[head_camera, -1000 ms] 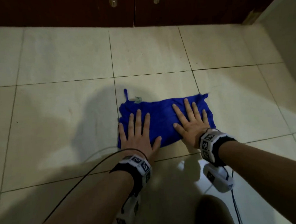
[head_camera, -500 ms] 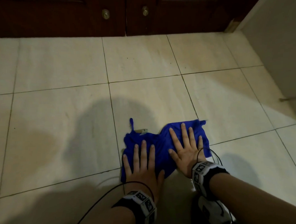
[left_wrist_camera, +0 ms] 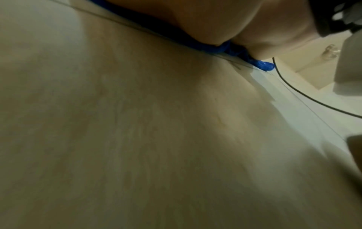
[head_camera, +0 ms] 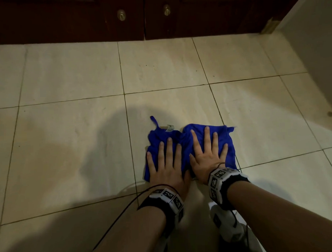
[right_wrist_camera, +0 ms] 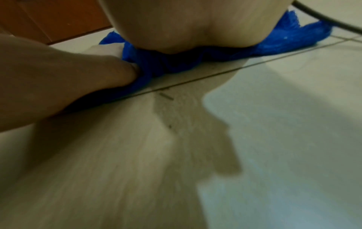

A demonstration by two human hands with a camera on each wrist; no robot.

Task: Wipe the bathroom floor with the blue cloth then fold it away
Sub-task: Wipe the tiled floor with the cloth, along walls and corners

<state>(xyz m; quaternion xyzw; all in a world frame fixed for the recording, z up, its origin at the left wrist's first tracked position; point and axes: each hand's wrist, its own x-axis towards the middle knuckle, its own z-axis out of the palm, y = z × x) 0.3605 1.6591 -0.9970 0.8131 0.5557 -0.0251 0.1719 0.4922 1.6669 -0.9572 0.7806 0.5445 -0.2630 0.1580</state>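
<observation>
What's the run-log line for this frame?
phase: wiping | left hand: flat on blue cloth | right hand: flat on cloth | cloth: bunched on tiled floor

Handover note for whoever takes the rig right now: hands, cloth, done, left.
Left hand: flat, fingers straight, pressing the left part of the blue cloth.
Right hand: flat, fingers spread, pressing the cloth's right part.
Cloth: bunched on the tiled floor, near a grout crossing, in front of the dark cabinet doors. Its loop and tag point toward the cabinet.
Done: wiping is under way; how much floor is covered cannot be told.
Left: finish wiping, then fold the cloth and put it away. No fold started yet.
</observation>
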